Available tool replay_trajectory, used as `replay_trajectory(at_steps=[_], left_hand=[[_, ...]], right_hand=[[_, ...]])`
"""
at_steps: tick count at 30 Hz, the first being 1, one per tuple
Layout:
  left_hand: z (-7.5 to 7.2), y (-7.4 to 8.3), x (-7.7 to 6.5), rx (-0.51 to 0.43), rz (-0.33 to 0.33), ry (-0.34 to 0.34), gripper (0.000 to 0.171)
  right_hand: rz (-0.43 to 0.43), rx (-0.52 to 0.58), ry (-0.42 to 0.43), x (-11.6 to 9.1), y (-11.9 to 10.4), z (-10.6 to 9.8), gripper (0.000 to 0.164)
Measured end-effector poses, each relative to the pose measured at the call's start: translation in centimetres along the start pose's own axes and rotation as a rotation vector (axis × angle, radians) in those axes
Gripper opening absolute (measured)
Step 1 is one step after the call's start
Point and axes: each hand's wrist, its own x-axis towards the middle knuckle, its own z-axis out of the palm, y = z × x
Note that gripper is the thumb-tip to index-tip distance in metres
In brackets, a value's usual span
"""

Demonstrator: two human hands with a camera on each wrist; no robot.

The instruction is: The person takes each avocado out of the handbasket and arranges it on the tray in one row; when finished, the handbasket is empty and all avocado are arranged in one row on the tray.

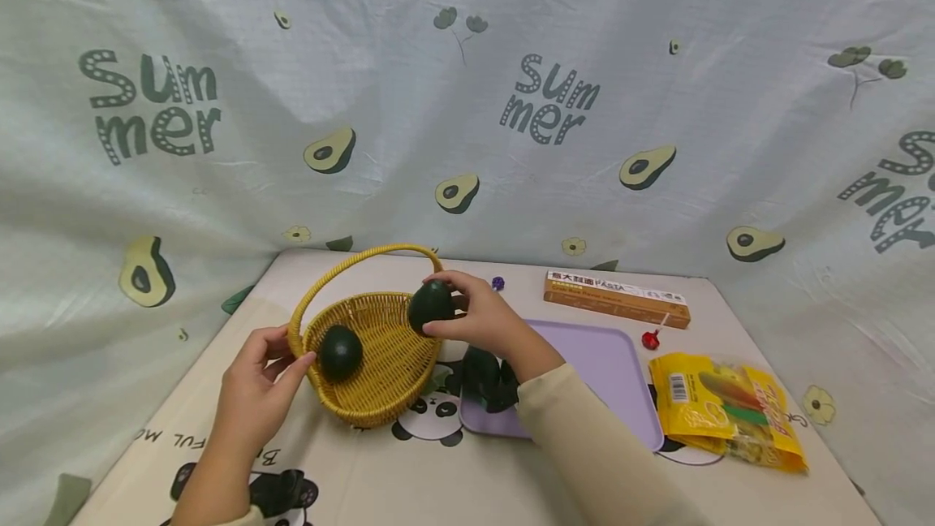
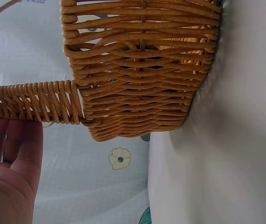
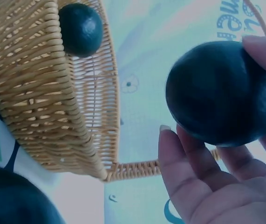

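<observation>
A yellow wicker basket (image 1: 387,364) with a tall arched handle (image 1: 358,260) stands on the table. My left hand (image 1: 256,388) grips the foot of the handle on the left; the left wrist view shows thumb and fingers on either side of the wrapped handle (image 2: 39,100). In the basket lies a dark green avocado (image 1: 340,353). My right hand (image 1: 478,311) holds a second avocado (image 1: 431,306) over the basket's right rim, fingers and thumb around it (image 3: 221,93). Below the right wrist, a dark green avocado (image 1: 478,372) sits on the lilac tray, partly hidden.
The lilac tray (image 1: 606,364) lies right of the basket, partly under my right forearm. Farther right are a brown pasta box (image 1: 617,299), a red lollipop (image 1: 651,339) and a yellow snack bag (image 1: 723,408). A small purple ball (image 1: 498,283) lies at the back, before the printed cloth.
</observation>
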Motion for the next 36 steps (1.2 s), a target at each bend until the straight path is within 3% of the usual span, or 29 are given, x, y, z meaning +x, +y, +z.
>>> replay_trajectory(at_steps=[11,20,24,27,32,36], left_hand=[[0.0,-0.1,0.0,-0.009,0.008,0.005,0.042],[0.0,0.0,0.0,-0.015,0.003,0.006,0.041],[0.1,0.1,0.0,-0.016,0.003,0.006,0.041],[0.1,0.0,0.0,-0.019,0.004,0.008,0.041],[0.1,-0.1,0.0,-0.023,0.011,0.009,0.042],[0.1,-0.3,0.0,-0.020,0.015,0.004,0.042]], right_hand=[[-0.028,0.061,0.097,-1.6,0.8,-0.9,0.052],[-0.125,0.138,0.208,-2.7,1.3,-1.1,0.040],[-0.151,0.094,0.271,-3.2,1.7,-1.5,0.030],[-0.125,0.081,0.284,-3.4,2.0,-1.6,0.033],[-0.058,0.083,0.284,-3.9,2.3,-1.9,0.056],[-0.042,0.072,0.306,-4.3,2.4,-2.1,0.058]])
